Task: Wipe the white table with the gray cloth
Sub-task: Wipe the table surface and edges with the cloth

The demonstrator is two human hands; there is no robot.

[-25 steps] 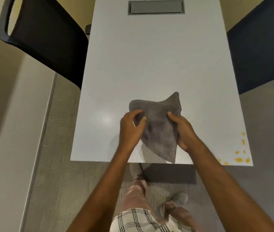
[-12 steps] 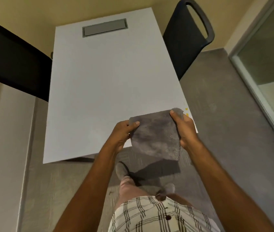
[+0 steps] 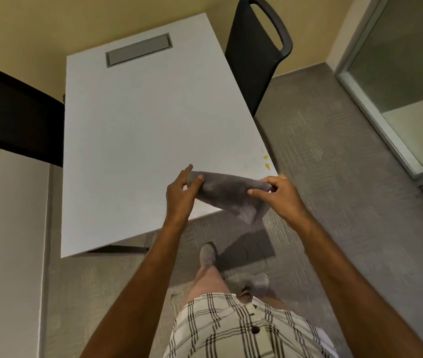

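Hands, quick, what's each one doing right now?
Left hand: closed, fingers pinching the left end of the gray cloth.
Right hand: closed, fingers pinching the cloth's right end.

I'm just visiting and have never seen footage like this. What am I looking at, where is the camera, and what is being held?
There is no machine here: a person does the job with bare hands. The camera sits on the person's head and looks forward and down, so you see their own arms, checked shirt and feet. In front stands a white table with a gray flap set into its far end and black chairs on both sides. A few yellow spots lie near its right edge. The left hand and the right hand each pinch an end of a gray cloth, held folded above the table's near corner, not pressed on it yet.
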